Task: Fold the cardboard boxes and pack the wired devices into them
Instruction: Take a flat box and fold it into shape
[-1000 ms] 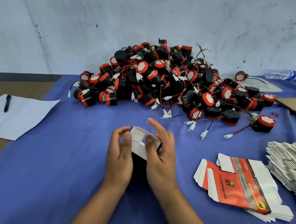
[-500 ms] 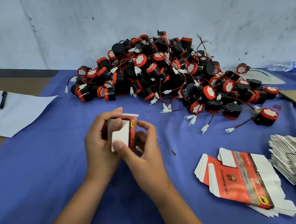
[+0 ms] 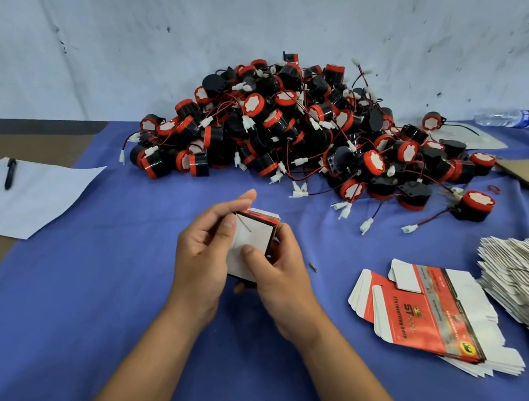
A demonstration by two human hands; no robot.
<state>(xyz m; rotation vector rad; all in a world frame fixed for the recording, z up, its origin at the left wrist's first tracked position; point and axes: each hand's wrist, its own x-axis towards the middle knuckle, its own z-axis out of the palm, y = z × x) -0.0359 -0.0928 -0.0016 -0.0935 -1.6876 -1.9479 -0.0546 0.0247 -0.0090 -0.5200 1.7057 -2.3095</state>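
Small cardboard box [image 3: 250,246] held above the worktop [image 3: 102,296], between both hands. Left hand [image 3: 204,256] wraps the box's left side, fingers curled behind it, thumb on the white end flap. Right hand [image 3: 278,282] grips the right side, thumb pressing the same flap near its lower edge. Flap looks nearly seated; a red printed panel shows just beyond the fingertips.

Judgement: thin card, very light, creases easily. Best held by the side walls, pushing flaps only near their fold lines.

Pile of black-and-red wired devices [image 3: 302,130] lies well beyond the fingers; loose leads likely to snag. Flat box blanks [image 3: 429,313] lie right of the right hand; "ST" readable on the top one, smaller print illegible.
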